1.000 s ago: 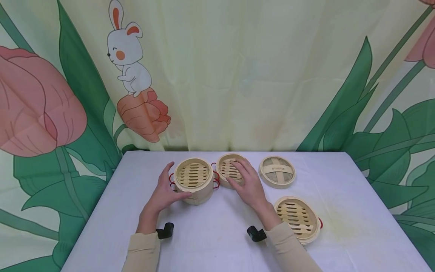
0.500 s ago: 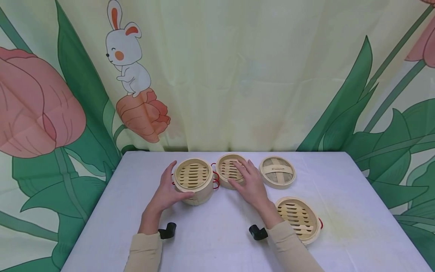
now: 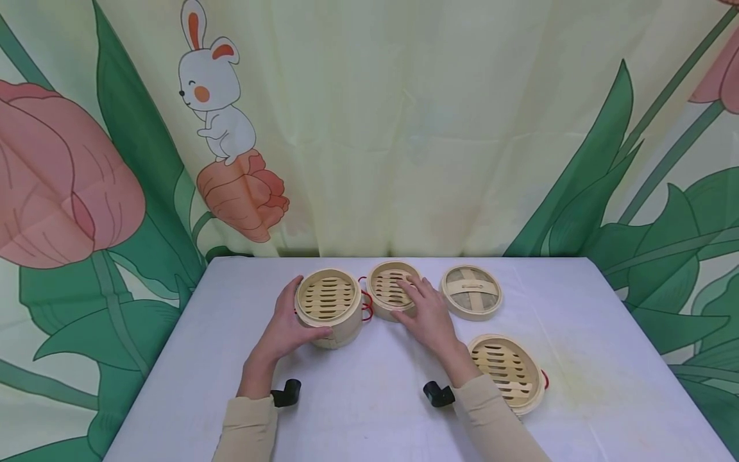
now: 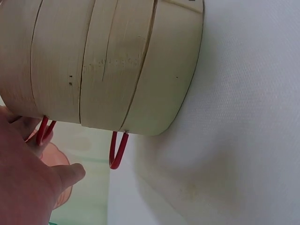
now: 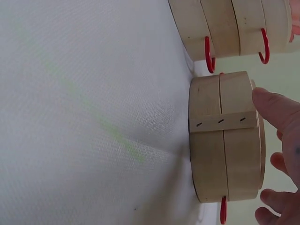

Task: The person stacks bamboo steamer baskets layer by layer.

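A stack of bamboo steamer baskets [image 3: 335,330] with red side loops stands left of centre. My left hand [image 3: 288,321] cups its upper tiers, thumb across the front and fingers at the left side. In the left wrist view, fingers [image 4: 70,176] reach past a red loop [image 4: 117,150]; the thumb is out of sight. A shorter bamboo steamer [image 3: 383,305] stands just right and behind. Over its right part is my right hand [image 3: 430,317], fingers spread above the slatted top. In the right wrist view, the right thumb [image 5: 272,103] is at the upper rim.
To the right of the shorter steamer lies a round woven lid [image 3: 470,292] with crossed bands. Another slatted basket [image 3: 502,369] lies nearer on the white tablecloth [image 3: 358,410], partly behind my right forearm. A printed curtain [image 3: 392,128] hangs behind the table.
My left hand has moved slightly right, closer against the stack, covering its left red loops. My right hand has shifted slightly right and down. The baskets and lid have stayed put.
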The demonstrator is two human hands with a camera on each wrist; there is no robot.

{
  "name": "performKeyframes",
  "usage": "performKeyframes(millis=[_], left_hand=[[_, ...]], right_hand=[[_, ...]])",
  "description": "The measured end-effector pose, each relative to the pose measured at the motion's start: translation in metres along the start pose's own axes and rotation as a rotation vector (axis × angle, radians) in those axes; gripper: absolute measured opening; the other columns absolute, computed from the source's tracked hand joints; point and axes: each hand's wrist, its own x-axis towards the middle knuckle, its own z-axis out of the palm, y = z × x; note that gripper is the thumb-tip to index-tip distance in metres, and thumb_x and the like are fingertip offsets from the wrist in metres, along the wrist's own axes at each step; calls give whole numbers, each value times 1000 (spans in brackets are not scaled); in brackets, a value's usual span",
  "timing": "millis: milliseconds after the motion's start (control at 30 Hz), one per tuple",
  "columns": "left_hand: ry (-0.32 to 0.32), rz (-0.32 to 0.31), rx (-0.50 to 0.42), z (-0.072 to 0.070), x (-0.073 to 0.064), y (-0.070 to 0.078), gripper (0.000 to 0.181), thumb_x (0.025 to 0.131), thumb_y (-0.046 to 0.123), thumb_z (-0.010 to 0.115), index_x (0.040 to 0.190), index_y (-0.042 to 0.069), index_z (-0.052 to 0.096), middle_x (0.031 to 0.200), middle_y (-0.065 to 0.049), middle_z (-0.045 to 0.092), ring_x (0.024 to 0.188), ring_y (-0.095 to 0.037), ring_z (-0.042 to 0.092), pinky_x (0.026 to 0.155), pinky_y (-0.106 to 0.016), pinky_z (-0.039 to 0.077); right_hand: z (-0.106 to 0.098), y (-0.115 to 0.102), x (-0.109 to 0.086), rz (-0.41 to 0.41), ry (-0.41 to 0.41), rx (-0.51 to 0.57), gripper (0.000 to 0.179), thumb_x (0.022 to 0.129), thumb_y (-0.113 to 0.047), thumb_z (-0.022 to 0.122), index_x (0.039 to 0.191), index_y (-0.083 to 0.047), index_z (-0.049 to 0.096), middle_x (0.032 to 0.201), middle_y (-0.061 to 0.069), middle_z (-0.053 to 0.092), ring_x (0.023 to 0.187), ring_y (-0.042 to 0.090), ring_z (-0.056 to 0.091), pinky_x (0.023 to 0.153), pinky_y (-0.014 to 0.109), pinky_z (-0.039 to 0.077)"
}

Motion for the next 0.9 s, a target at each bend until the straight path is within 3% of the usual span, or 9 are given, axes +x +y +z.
performKeyframes(millis=[667, 900], left_hand=[[-19, -35, -19, 0, -2, -2, 128, 65, 35, 96, 160, 9, 14, 161, -16, 19, 147, -33, 20, 116, -58, 21], [-27, -48, -16, -1, -4, 0, 127, 66, 33, 95, 160, 9, 13, 161, -17, 18, 148, -33, 20, 116, -58, 20]], right_hand=[[3, 1, 0, -7, -19, -38, 55, 79, -20, 88, 127, -5, 67, 132, 19, 60, 131, 50, 45, 101, 69, 36], [3, 4, -1, -11, -15, -6, 35, 78, -16, 88, 106, -5, 73, 113, 13, 65, 131, 46, 47, 103, 64, 37]])
